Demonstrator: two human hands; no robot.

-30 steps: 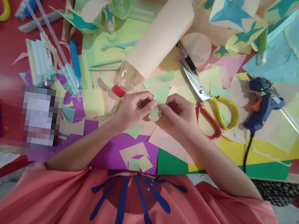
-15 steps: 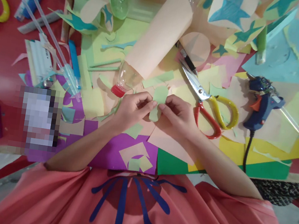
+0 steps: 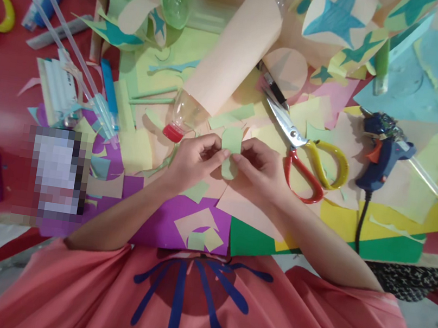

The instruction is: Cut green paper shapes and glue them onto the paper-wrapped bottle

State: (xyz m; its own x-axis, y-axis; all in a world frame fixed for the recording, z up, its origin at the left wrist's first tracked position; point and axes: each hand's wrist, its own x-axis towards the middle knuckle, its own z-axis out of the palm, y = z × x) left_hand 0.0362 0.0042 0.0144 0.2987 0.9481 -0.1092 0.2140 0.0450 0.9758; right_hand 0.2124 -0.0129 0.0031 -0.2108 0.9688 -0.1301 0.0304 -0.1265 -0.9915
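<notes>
Between my two hands is a small light-green paper cutout [image 3: 232, 138] with rounded ends. My left hand [image 3: 199, 156] pinches its left edge with thumb and fingertips. On the opposite edge, my right hand [image 3: 260, 165] pinches it the same way. Both thumbs lie near the middle of the cutout, and the curled fingers behind it are partly hidden. Just beyond my left hand lies a clear plastic bottle [image 3: 189, 111] with a red cap, wrapped in peach paper [image 3: 238, 52]. Scissors [image 3: 295, 137] with red and yellow handles lie beside my right hand, blades parted.
A blue glue gun [image 3: 379, 160] with a clear glue stick lies at right. Purple paper [image 3: 153, 220] and many scraps cover the near table. Clear sticks [image 3: 57, 35], a blue marker [image 3: 109, 90] and a blurred-out phone-like object [image 3: 59, 173] are at left. Paper with blue stars [image 3: 340, 15] lies at the back.
The green paper cutout has tilted slightly between my fingers, its top shifting a little left and its bottom a little right. Both hands keep nearly the same place.
</notes>
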